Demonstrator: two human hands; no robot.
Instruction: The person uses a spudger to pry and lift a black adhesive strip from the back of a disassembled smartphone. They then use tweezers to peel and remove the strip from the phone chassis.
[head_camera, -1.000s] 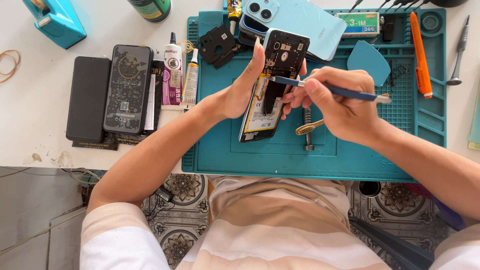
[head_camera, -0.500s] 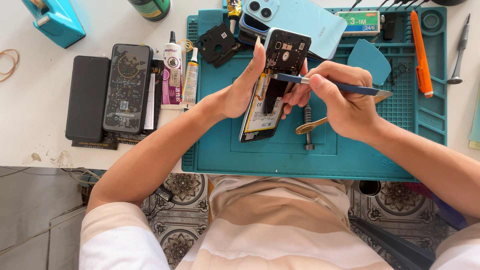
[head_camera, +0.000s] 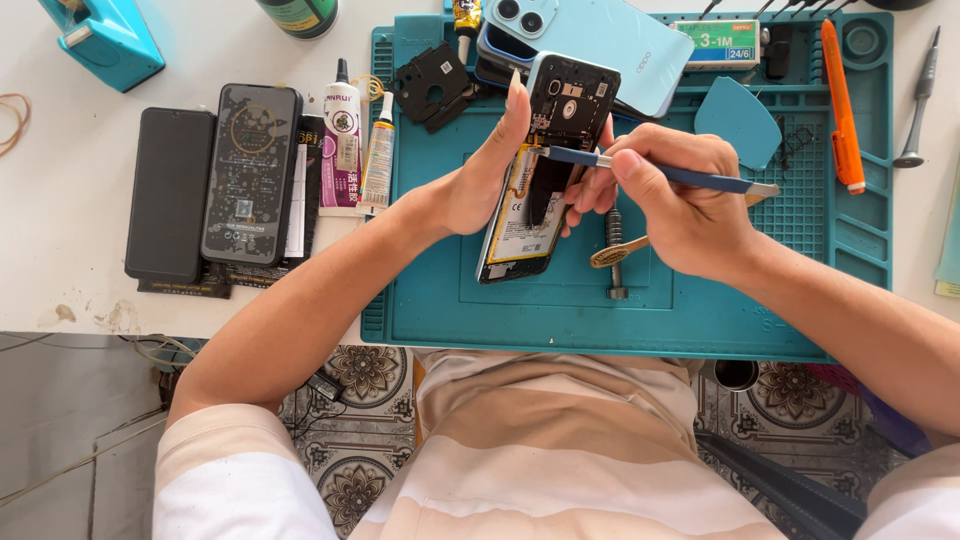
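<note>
Gripping an opened black smartphone with its back cover off (head_camera: 545, 180), the left hand (head_camera: 478, 180) tilts it above the teal rubber repair mat (head_camera: 450, 290) on the white worktop (head_camera: 60, 200). Closed fingers of the right hand (head_camera: 680, 205) pinch a slim blue-handled tool (head_camera: 660, 172), tip against the phone's internals.

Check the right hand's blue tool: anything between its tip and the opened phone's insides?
Nothing visible. The right hand holds the blue tool with its tip already on the exposed board of the opened phone, which the left hand props up. The back cover is off, and no finger crosses the tip.
</note>
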